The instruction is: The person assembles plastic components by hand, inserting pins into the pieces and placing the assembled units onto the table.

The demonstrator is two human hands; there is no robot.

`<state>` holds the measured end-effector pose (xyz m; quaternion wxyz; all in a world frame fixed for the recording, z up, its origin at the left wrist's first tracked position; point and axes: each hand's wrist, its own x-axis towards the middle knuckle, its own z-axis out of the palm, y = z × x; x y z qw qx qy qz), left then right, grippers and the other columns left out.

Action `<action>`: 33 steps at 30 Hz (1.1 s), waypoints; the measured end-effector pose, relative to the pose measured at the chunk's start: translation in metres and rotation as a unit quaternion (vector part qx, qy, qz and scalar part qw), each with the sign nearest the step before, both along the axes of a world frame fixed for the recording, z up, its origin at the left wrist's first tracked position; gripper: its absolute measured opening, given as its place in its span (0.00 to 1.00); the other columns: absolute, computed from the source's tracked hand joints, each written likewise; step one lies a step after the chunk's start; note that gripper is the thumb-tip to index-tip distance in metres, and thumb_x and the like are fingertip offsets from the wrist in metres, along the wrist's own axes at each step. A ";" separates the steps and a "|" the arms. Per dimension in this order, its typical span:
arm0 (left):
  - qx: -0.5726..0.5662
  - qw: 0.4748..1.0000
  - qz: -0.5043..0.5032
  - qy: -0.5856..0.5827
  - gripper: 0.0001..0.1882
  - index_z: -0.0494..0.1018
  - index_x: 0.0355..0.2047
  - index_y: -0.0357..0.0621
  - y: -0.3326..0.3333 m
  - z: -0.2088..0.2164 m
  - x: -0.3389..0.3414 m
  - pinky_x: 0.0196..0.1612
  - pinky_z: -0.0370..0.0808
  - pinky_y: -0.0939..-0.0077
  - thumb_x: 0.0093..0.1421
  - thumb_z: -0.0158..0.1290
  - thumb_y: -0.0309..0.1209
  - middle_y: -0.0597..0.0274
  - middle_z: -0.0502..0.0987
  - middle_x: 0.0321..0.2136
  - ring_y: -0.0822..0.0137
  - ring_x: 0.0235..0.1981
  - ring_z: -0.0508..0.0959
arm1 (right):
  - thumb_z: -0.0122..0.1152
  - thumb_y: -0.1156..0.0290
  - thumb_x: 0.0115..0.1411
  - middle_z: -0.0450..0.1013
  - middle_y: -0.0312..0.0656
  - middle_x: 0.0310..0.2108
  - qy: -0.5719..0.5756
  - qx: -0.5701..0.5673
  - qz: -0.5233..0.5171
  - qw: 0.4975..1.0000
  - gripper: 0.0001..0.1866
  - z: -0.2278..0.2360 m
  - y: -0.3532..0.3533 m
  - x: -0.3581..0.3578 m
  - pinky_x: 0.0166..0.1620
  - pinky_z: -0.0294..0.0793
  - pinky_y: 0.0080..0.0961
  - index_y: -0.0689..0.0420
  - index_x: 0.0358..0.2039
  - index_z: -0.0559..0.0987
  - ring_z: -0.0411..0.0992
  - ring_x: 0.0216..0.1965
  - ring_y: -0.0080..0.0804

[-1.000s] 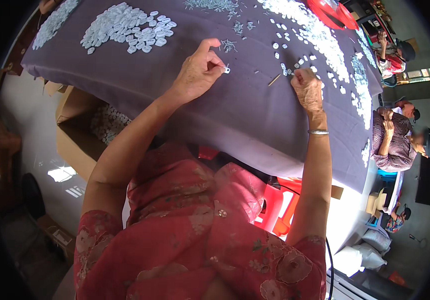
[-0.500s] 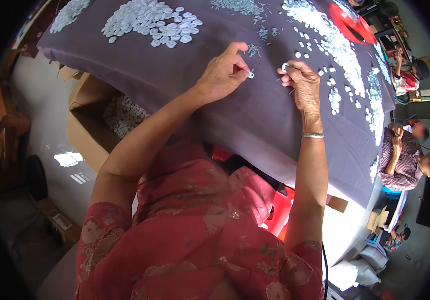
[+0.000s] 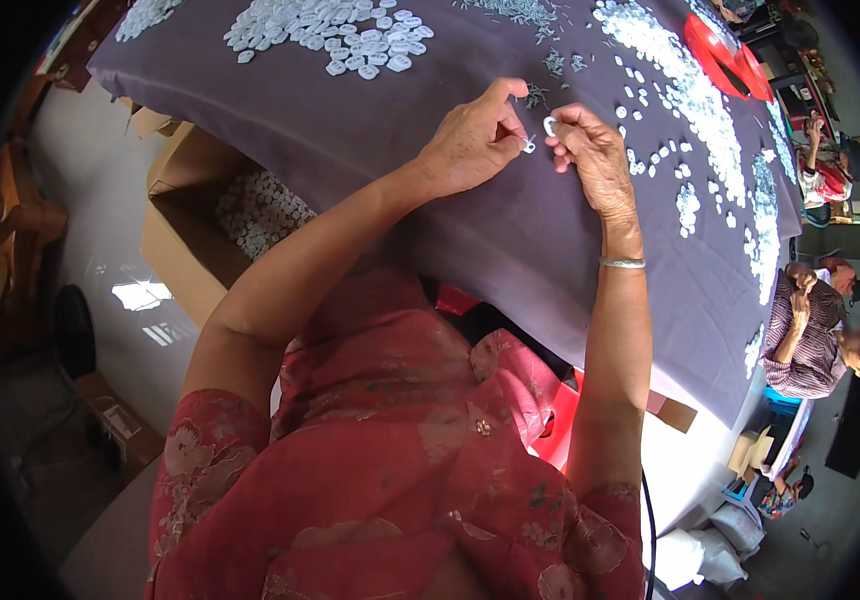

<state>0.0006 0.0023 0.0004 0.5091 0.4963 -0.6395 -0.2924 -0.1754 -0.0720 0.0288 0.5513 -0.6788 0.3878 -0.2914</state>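
Observation:
Over the cloth-covered table my left hand [image 3: 472, 142] pinches a small white plastic piece [image 3: 529, 147] between thumb and forefinger. My right hand [image 3: 595, 155], a silver bangle on its wrist, holds a rounded white plastic piece [image 3: 550, 126] at its fingertips. The two pieces face each other with a narrow gap between them. Just beyond my fingers lies a small cluster of thin grey pins [image 3: 537, 97]. What else sits inside either palm is hidden.
White oval pieces [image 3: 350, 35] are heaped at the far left, smaller white parts [image 3: 685, 90] on the right, beside a red dish [image 3: 725, 65]. An open cardboard box [image 3: 185, 215] of white pieces stands left below the table. Other people [image 3: 805, 335] sit at the right.
My hands have come closer together, the right one moving left toward the left one. The table has shifted slightly right in view. Both pieces are still held.

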 end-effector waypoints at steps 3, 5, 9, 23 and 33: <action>-0.006 1.000 0.000 0.003 0.25 0.58 0.50 0.38 -0.001 -0.001 0.000 0.34 0.73 0.72 0.53 0.53 0.22 0.60 0.78 0.26 0.64 0.27 0.78 | 0.52 0.69 0.60 0.68 0.31 0.23 0.048 0.002 0.006 0.999 0.08 0.005 0.003 0.002 0.25 0.63 0.12 0.60 0.35 0.75 0.62 0.22 0.13; -0.004 1.000 -0.001 -0.002 0.25 0.58 0.51 0.38 -0.001 -0.001 -0.001 0.34 0.73 0.71 0.53 0.52 0.22 0.60 0.78 0.26 0.64 0.26 0.78 | 0.52 0.68 0.61 0.67 0.30 0.23 0.049 0.008 0.008 0.999 0.08 0.007 0.005 0.004 0.24 0.60 0.11 0.59 0.35 0.74 0.61 0.21 0.13; -0.013 1.000 -0.008 -0.010 0.25 0.58 0.50 0.39 -0.002 -0.002 -0.001 0.34 0.73 0.71 0.52 0.52 0.22 0.60 0.78 0.26 0.63 0.26 0.78 | 0.51 0.64 0.62 0.64 0.29 0.22 0.081 -0.028 0.029 0.996 0.10 0.008 0.006 0.003 0.25 0.60 0.12 0.57 0.35 0.74 0.59 0.21 0.14; 0.001 0.999 -0.013 -0.034 0.26 0.57 0.53 0.43 -0.003 -0.006 0.000 0.33 0.72 0.76 0.54 0.51 0.21 0.63 0.77 0.28 0.70 0.27 0.75 | 0.51 0.62 0.63 0.65 0.29 0.22 0.160 -0.099 0.066 0.980 0.11 0.015 0.008 0.003 0.28 0.65 0.14 0.56 0.37 0.75 0.61 0.24 0.15; 0.000 0.999 -0.016 -0.042 0.26 0.57 0.53 0.44 -0.004 -0.007 0.000 0.33 0.72 0.76 0.54 0.51 0.21 0.64 0.77 0.28 0.69 0.27 0.76 | 0.52 0.64 0.63 0.67 0.30 0.22 0.165 -0.120 0.074 0.976 0.10 0.016 0.007 0.002 0.28 0.68 0.15 0.57 0.37 0.75 0.64 0.23 0.16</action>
